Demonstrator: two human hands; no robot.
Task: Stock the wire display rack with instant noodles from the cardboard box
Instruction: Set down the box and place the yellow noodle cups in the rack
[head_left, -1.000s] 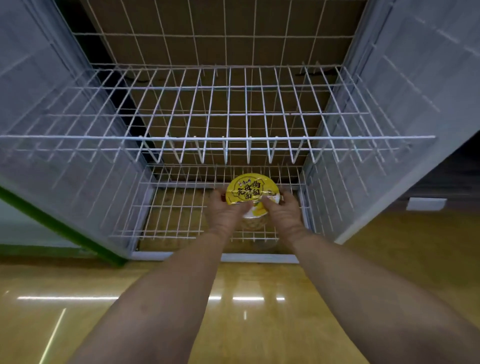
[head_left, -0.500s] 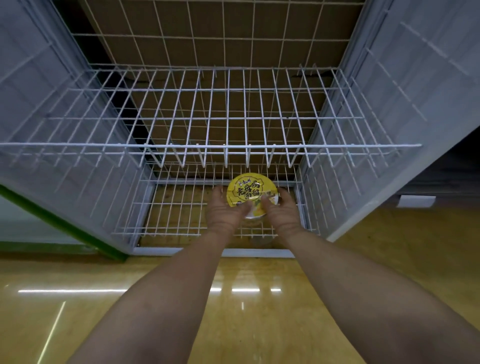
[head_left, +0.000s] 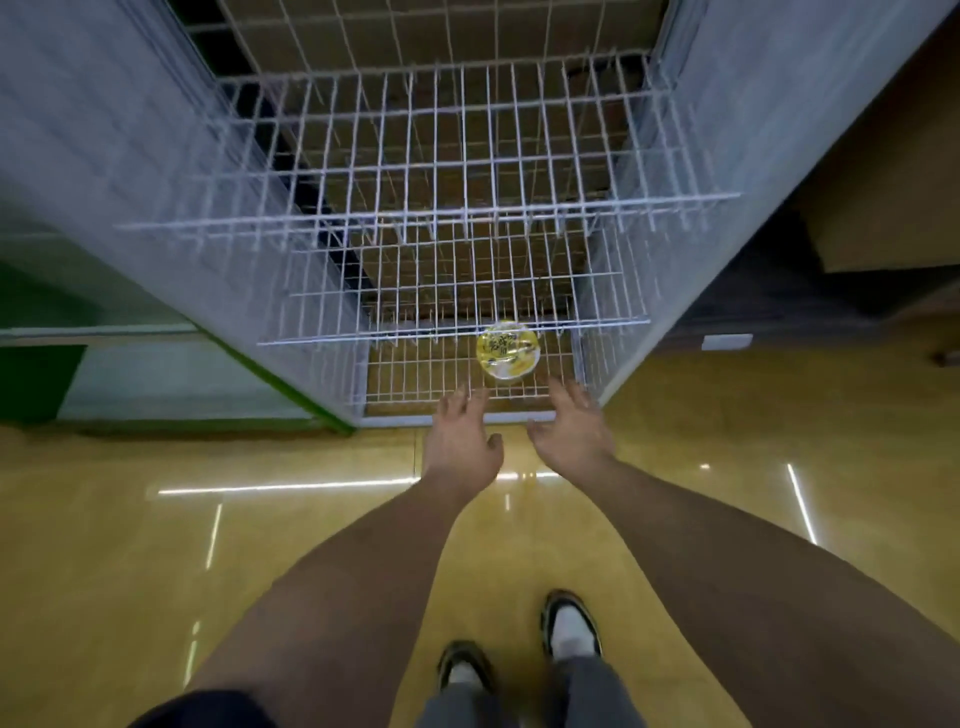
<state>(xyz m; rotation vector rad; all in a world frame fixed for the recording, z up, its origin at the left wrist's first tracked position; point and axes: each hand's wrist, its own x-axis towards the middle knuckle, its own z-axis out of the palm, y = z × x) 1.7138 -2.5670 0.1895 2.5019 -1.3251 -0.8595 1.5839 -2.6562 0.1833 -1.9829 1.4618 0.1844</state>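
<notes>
One yellow-lidded instant noodle cup (head_left: 508, 349) stands on the bottom wire shelf (head_left: 415, 387), your left hand (head_left: 462, 441) and right hand (head_left: 569, 428) spread empty near it; likely light and thin-walled, so cradle its sides gently.

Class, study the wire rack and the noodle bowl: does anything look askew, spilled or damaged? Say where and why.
Nothing stands out. The yellow-lidded noodle bowl sits lid-up on the lowest shelf of the wire rack, right of centre, nothing spilled. The left hand and right hand are open, apart from it. Blur hides fine damage.
</notes>
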